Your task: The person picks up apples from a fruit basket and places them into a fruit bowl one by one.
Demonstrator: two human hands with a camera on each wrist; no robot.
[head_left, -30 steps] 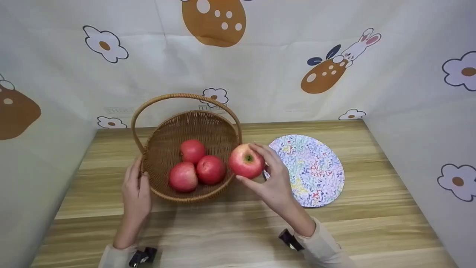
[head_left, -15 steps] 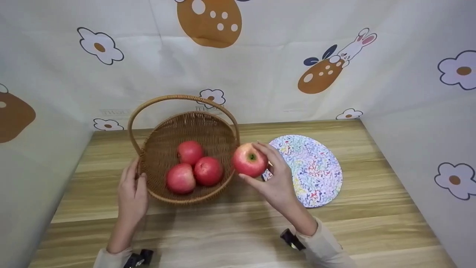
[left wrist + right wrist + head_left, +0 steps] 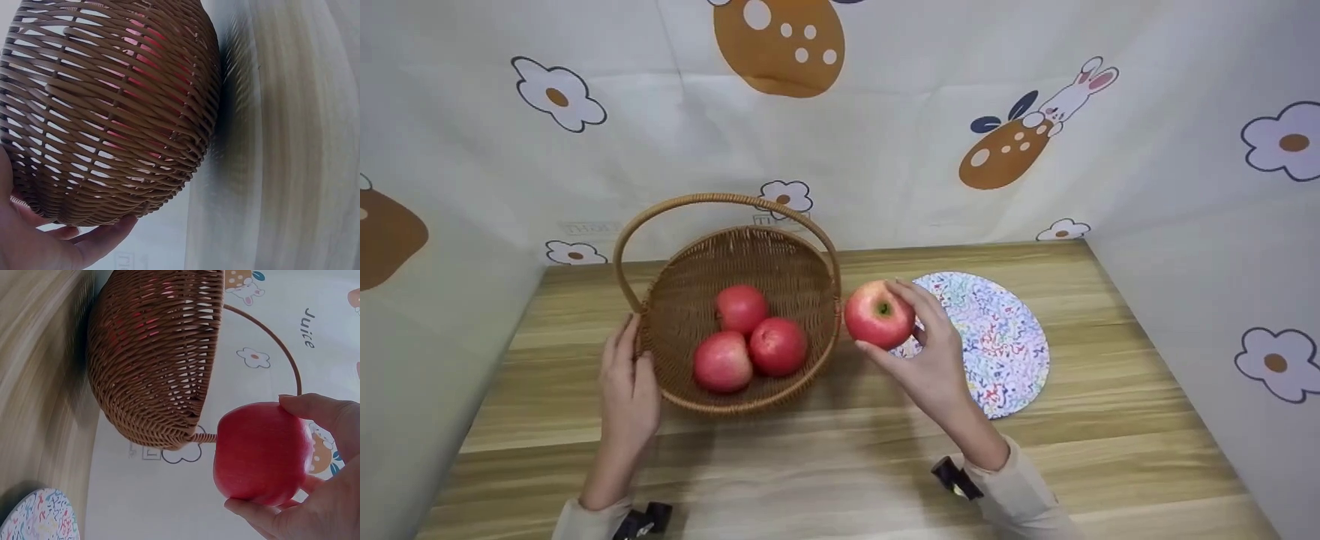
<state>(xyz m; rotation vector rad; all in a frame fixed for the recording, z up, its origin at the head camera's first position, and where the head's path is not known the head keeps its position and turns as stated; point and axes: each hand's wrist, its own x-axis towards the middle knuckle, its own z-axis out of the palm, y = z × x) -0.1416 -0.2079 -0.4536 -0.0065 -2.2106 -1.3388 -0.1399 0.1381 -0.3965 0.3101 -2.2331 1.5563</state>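
A red apple is held by my right hand, thumb on one side and fingers on the other. It is up beside the right rim of a brown wicker basket; the right wrist view shows this apple above rim level. Three more red apples lie together in the basket. My left hand grips the basket's left side near the handle's foot. In the left wrist view, fingers of that hand lie along the woven wall.
A round, multicoloured speckled mat lies on the wooden table, right of the basket and partly behind the right hand. The basket's tall arched handle stands up. Printed cloth walls enclose the back and sides.
My right hand has carried its apple to the right and slightly up, away from the basket's rim and over the mat's edge in view. The left hand stays on the basket.
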